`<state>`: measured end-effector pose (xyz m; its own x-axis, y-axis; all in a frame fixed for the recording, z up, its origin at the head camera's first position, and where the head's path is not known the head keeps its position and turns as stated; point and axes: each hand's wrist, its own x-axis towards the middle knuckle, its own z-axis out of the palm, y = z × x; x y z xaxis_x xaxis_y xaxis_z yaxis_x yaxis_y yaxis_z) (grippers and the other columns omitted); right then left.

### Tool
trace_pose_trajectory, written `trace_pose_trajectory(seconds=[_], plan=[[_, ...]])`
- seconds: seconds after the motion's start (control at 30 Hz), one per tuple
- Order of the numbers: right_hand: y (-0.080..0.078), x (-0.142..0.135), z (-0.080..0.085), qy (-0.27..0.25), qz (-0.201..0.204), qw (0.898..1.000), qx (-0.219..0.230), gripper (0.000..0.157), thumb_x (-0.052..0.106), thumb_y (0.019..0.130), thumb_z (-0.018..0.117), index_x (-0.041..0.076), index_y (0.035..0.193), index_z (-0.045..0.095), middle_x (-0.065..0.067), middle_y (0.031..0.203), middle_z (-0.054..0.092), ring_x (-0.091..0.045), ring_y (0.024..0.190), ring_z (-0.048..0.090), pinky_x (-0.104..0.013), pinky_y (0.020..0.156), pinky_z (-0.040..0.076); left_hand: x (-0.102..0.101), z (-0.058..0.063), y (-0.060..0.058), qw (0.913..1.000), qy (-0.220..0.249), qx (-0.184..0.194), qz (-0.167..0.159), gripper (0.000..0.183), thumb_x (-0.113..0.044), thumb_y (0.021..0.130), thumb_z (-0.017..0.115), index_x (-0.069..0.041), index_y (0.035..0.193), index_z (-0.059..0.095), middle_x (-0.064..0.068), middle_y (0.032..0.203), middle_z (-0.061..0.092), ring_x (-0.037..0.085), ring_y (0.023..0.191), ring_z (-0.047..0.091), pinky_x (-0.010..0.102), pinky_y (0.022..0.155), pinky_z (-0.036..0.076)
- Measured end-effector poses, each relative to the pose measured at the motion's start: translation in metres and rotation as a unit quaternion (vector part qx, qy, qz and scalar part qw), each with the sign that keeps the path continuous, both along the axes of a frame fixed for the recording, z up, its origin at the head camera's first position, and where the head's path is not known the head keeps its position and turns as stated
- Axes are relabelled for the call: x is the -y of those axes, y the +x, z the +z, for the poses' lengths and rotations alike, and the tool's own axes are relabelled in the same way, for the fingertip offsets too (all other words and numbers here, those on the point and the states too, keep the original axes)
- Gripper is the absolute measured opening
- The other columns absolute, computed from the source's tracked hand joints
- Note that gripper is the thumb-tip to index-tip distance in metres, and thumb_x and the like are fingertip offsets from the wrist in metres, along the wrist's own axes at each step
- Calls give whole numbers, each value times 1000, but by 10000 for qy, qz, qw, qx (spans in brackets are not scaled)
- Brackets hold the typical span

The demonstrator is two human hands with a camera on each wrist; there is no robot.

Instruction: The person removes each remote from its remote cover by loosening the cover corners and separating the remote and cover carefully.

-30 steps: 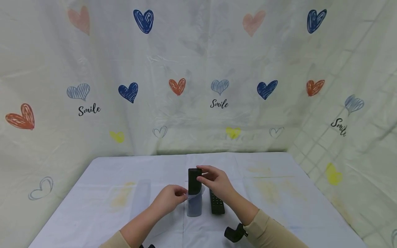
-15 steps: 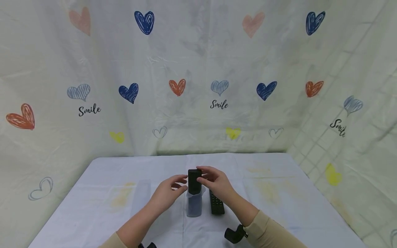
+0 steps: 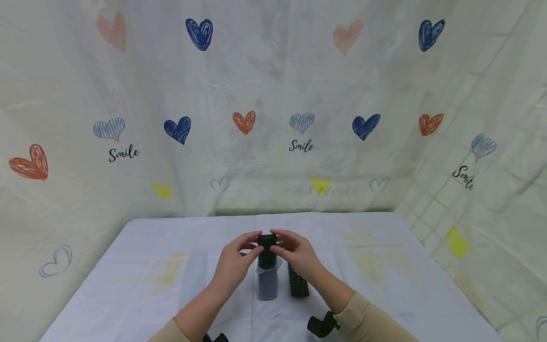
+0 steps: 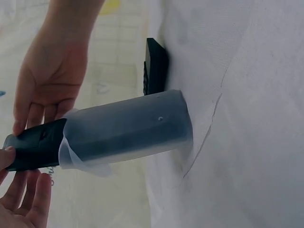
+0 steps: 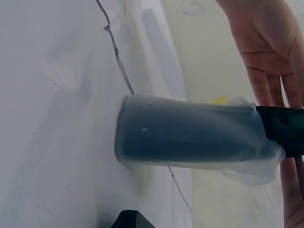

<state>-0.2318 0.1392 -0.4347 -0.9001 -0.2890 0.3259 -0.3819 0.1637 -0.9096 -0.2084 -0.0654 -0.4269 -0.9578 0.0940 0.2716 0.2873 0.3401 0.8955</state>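
Note:
A black remote control stands upright, its lower part inside a translucent grey-blue sleeve whose bottom end meets the table. The sleeve's mouth is folded outward, which shows as a loose flap in the right wrist view. My left hand pinches the remote's top from the left, the thumb on its near side. From the right, my right hand holds the same top end between thumb and fingers. Through the sleeve wall the remote shows as a dark shape.
A second black remote control with buttons lies just right of the sleeve. Flat on the left of the white-covered table is another translucent sleeve. Black wrist devices show near the cuffs. A heart-printed curtain hangs behind.
My left hand has let go of the sleeve's rim, moved up and taken hold of the remote's top. The remote sits slightly lower in the sleeve; my right hand stays on it.

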Motion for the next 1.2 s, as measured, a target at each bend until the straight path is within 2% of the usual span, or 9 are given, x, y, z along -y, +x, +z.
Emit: trace_pose_trajectory(seconds=[0.13, 0.27, 0.37, 0.47, 0.6, 0.77, 0.97, 1.2], plan=[[8, 2, 12, 22, -29, 10000, 79, 43, 8, 91, 71, 4, 133, 62, -18, 116, 69, -30, 100, 69, -24, 82, 55, -1, -1, 0, 10000, 43, -22, 13, 39, -29, 90, 74, -33, 128, 65, -8, 117, 67, 11, 101, 64, 35, 85, 53], [9, 3, 15, 9, -76, 9999, 85, 41, 6, 91, 71, 1, 131, 62, -19, 113, 70, -28, 96, 69, -24, 79, 55, -3, -1, -1, 9998, 117, -171, 30, 41, -27, 89, 76, -33, 128, 64, -8, 116, 65, 9, 100, 64, 32, 82, 55], [2, 2, 5, -151, -119, 9998, 87, 41, 8, 90, 72, 4, 130, 63, -18, 113, 70, -22, 95, 69, -26, 78, 56, -5, -1, -1, 9994, 183, -293, 31, 42, -25, 89, 76, -33, 128, 64, -9, 118, 64, 9, 100, 64, 31, 81, 55], [3, 2, 5, -278, -143, 9995, 44, 40, 12, 90, 73, 3, 129, 64, -18, 114, 69, -18, 93, 69, -28, 79, 57, -5, -2, -2, 9990, 228, -391, 10, 42, -25, 90, 75, -34, 129, 64, -10, 121, 64, 9, 102, 64, 31, 81, 55], [3, 2, 3, -425, -96, 9990, -7, 39, 12, 91, 72, 0, 128, 64, -20, 116, 68, -15, 93, 69, -30, 79, 58, -5, -4, -4, 9989, 263, -399, -6, 40, -26, 91, 74, -34, 129, 64, -12, 124, 64, 9, 106, 63, 34, 83, 55], [4, 3, 0, -659, 88, 9976, -203, 35, 6, 93, 69, -3, 126, 63, -23, 119, 65, -13, 93, 68, -34, 78, 59, -6, -6, -7, 9988, 348, -345, -26, 35, -27, 92, 73, -32, 125, 65, -13, 120, 66, 10, 110, 63, 35, 85, 54], [7, 2, 0, -822, 388, 9947, -484, 29, 5, 96, 63, -6, 124, 63, -26, 118, 64, -14, 92, 69, -40, 75, 60, -5, -7, -5, 9979, 516, -330, -220, 35, -28, 93, 71, -26, 128, 65, -9, 123, 66, 11, 112, 63, 30, 85, 55], [8, 4, 0, -772, 546, 9938, -587, 29, 4, 96, 64, -6, 123, 65, -25, 117, 65, -13, 92, 70, -45, 76, 59, -5, -5, 3, 9957, 701, -58, -608, 57, -35, 86, 79, -23, 137, 57, 3, 127, 63, 20, 99, 69, 28, 80, 58]])
